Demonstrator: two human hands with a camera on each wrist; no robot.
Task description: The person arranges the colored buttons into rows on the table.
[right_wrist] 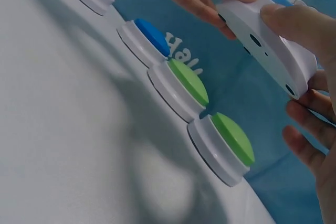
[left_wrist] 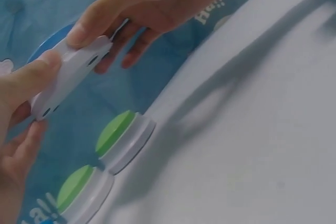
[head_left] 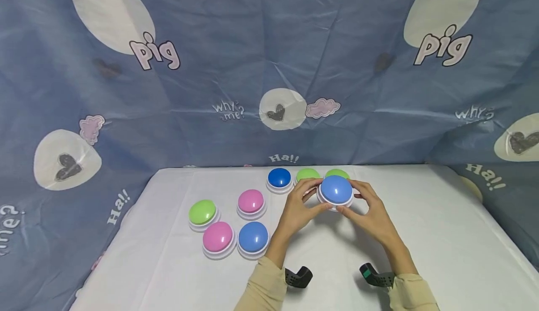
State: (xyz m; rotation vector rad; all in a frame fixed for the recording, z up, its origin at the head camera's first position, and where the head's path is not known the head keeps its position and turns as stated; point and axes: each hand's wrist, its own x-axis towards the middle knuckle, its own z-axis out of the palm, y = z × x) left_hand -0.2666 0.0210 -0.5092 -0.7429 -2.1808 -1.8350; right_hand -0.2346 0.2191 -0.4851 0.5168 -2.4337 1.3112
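Note:
Both hands hold a round push button with a light blue dome (head_left: 336, 189) and a white base, lifted above the white table. The left hand (head_left: 297, 207) grips its left side, thumb at the near edge and fingers behind. On the opposite side, the right hand (head_left: 370, 213) holds it the same way. Its white underside (right_wrist: 268, 48), with small dark holes, shows in the right wrist view. Below and behind it on the table stand two green buttons (right_wrist: 233, 139), (head_left: 308, 174), partly covered in the head view, with a dark blue button (head_left: 279, 178) to their left.
Farther left on the table (head_left: 168, 273) sit a pink button (head_left: 251, 201), a green button (head_left: 202, 212), another pink button (head_left: 217, 237) and a light blue button (head_left: 253, 237) near the left forearm. A blue printed cloth (head_left: 210, 77) hangs behind the table.

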